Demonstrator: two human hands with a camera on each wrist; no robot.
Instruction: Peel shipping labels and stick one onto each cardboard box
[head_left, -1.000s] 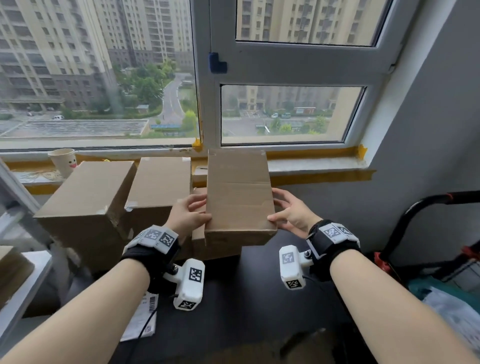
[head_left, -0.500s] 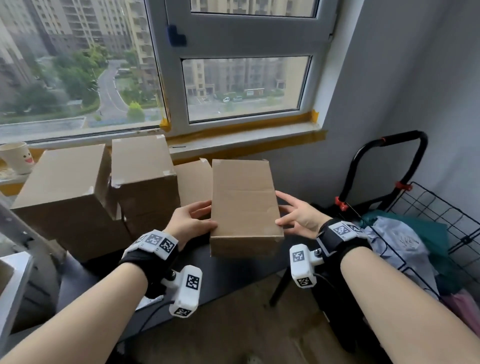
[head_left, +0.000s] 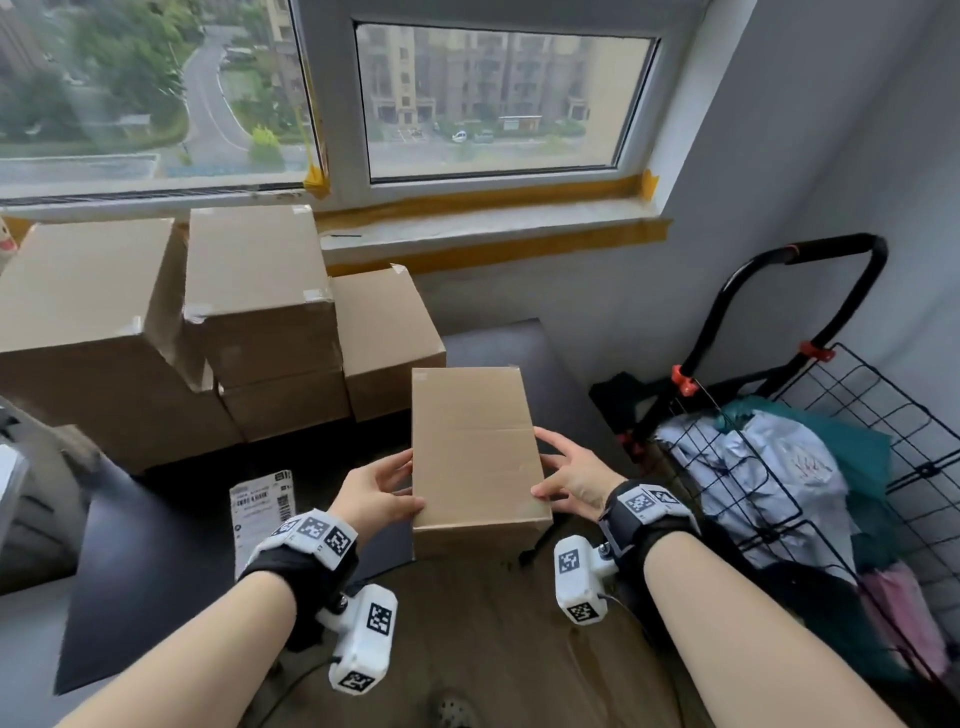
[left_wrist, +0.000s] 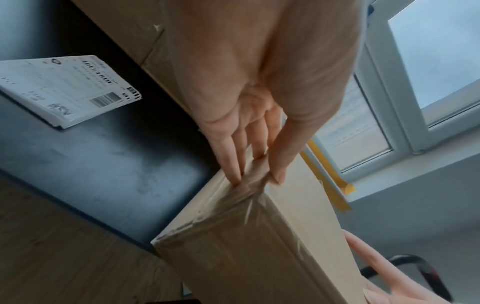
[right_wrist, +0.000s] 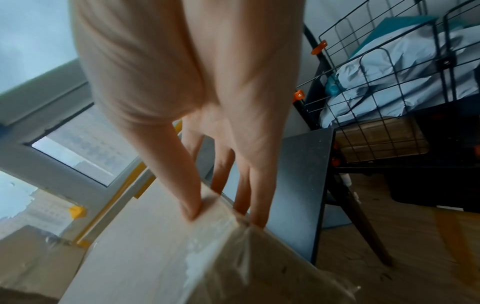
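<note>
I hold a plain brown cardboard box (head_left: 475, 447) between both hands, above the front edge of the dark table (head_left: 156, 545). My left hand (head_left: 402, 483) grips its left side, thumb on the top face and fingers down the side (left_wrist: 233, 164). My right hand (head_left: 545, 462) grips the right side the same way, thumb (right_wrist: 189, 205) on top. Clear tape wraps the box's near end (left_wrist: 228, 205). No label shows on the box top. A stack of white shipping labels (head_left: 262, 512) lies on the table left of my left hand, and shows in the left wrist view (left_wrist: 64, 88).
Several more cardboard boxes (head_left: 249, 312) are stacked at the back left under the window sill (head_left: 493, 223). A black wire trolley (head_left: 831, 415) holding grey and teal bags stands to the right of the table. Wooden floor (head_left: 493, 649) lies below my arms.
Both hands have drawn the box away from the stack toward me and lower, out to the table's front edge. The view has tilted down, and the label stack now shows.
</note>
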